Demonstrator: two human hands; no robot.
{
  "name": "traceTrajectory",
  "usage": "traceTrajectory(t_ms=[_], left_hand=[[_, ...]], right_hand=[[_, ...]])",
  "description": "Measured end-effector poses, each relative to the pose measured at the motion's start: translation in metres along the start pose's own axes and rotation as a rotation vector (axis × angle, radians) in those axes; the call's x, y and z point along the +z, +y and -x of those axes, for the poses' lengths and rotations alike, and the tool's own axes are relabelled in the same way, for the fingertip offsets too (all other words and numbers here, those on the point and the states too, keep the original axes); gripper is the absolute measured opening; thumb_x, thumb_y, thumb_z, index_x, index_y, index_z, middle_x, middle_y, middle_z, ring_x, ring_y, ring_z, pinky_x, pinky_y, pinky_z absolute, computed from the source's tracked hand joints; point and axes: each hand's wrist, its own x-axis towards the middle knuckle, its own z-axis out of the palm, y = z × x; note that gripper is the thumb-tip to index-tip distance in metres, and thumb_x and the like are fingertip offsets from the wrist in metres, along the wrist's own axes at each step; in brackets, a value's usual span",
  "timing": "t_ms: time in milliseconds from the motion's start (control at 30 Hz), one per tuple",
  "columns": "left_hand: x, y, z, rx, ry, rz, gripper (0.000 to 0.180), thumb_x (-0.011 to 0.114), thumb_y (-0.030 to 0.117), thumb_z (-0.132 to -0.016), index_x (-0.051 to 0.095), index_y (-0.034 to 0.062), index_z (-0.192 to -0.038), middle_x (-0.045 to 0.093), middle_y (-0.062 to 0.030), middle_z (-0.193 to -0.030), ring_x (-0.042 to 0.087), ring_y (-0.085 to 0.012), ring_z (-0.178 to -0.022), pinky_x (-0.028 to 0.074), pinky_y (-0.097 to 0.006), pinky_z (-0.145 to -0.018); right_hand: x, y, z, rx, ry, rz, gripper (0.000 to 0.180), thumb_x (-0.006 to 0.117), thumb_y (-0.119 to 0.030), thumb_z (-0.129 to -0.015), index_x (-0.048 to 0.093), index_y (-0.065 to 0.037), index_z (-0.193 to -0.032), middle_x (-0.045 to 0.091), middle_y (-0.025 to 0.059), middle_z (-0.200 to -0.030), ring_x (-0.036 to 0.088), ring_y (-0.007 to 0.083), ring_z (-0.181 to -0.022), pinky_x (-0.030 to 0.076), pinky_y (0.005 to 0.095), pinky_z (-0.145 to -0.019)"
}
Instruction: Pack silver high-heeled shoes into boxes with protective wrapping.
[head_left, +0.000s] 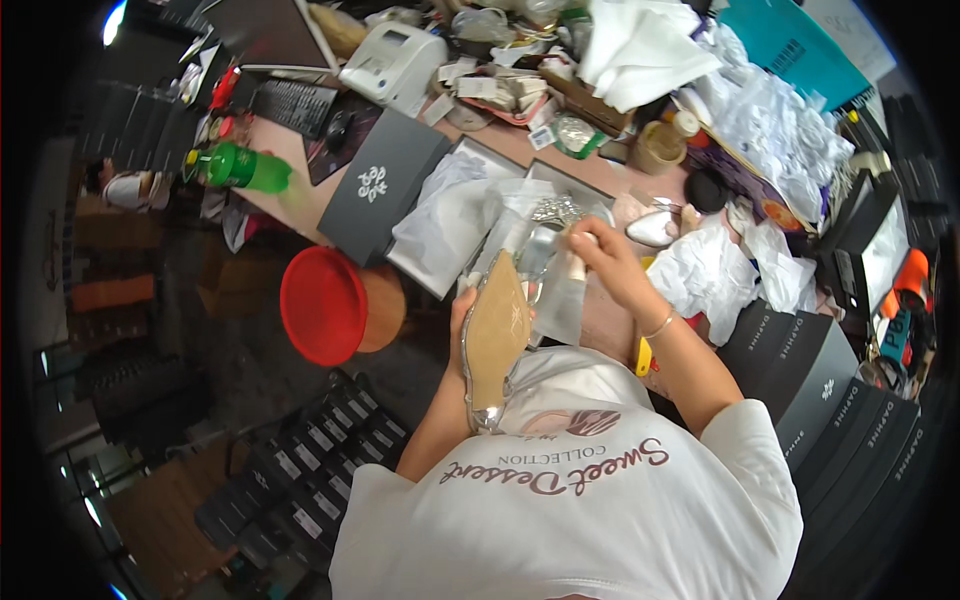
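Desk (300,195) crowded: dark box (385,180) left, crumpled paper (705,275) right; gap between, seemingly narrow.

shoe (495,335) hides most of the left hand (462,318).

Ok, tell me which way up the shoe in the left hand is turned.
Sole up. The shoe shows its tan sole to the camera, pointed toe toward the person, held by the left hand; the right hand works at its heel end.

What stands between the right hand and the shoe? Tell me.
Nothing visible. The left hand holds the shoe sole up, and the right hand is already at its heel end, fingers on the translucent wrapping there. The exact contact is hard to make out.
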Motion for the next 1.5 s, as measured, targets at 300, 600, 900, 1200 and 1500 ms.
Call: traceTrajectory(t_ms=[300,600,900,1200,1500], left_hand=[[-0.018,0.02,-0.022,0.079,0.243,0.056,0.059,0.044,0.05,-0.089,0.05,0.0001,-0.12,0.059,-0.0199,-0.105,0.062,-0.0278,-0.086,0.055,-0.038,-0.071],[-0.005,0.015,-0.03,0.115,0.314,-0.152,0.053,0.043,0.056,-0.087,0.061,0.0061,-0.095,0.062,-0.0061,-0.081,0.061,-0.0179,-0.067,0.051,-0.03,-0.062],[-0.042,0.039,-0.046,0.113,0.19,0.13,0.057,0.055,0.053,-0.082,0.055,0.0014,-0.104,0.059,-0.0144,-0.095,0.061,-0.0237,-0.084,0.053,-0.035,-0.074],[0.01,0.067,-0.068,0.123,-0.099,0.506,0.052,0.065,0.04,-0.081,0.054,-0.0012,-0.111,0.05,-0.0202,-0.118,0.056,-0.0284,-0.098,0.052,-0.035,-0.079],[0.043,0.078,-0.067,0.253,-0.357,0.467,0.051,0.063,0.039,-0.083,0.054,0.0083,-0.123,0.051,-0.0192,-0.123,0.056,-0.0267,-0.097,0.052,-0.032,-0.078]], right_hand=[[0.0,0.025,0.02,0.096,-0.042,-0.313,0.016,0.06,-0.012,-0.091,0.055,-0.006,-0.104,0.057,-0.0033,-0.087,0.05,0.0042,-0.076,0.041,0.0194,-0.066],[0.05,-0.019,0.029,-0.162,-0.204,0.205,0.022,0.058,-0.005,-0.089,0.058,-0.004,-0.11,0.058,0.007,-0.097,0.058,0.014,-0.083,0.047,0.0261,-0.072],[0.022,-0.013,0.04,-0.377,-0.301,0.73,0.028,0.059,0.004,-0.076,0.06,-0.005,-0.103,0.059,0.0122,-0.092,0.06,0.0293,-0.086,0.049,0.0349,-0.077],[-0.037,-0.018,0.005,-0.507,0.269,0.997,0.041,0.064,-0.006,-0.08,0.053,-0.003,-0.12,0.055,0.0199,-0.116,0.054,0.0341,-0.108,0.044,0.0407,-0.091],[0.043,0.015,0.04,0.023,-0.381,-0.083,0.048,0.062,-0.016,-0.09,0.043,-0.005,-0.133,0.054,0.0076,-0.122,0.053,0.0159,-0.109,0.045,0.0311,-0.09]])
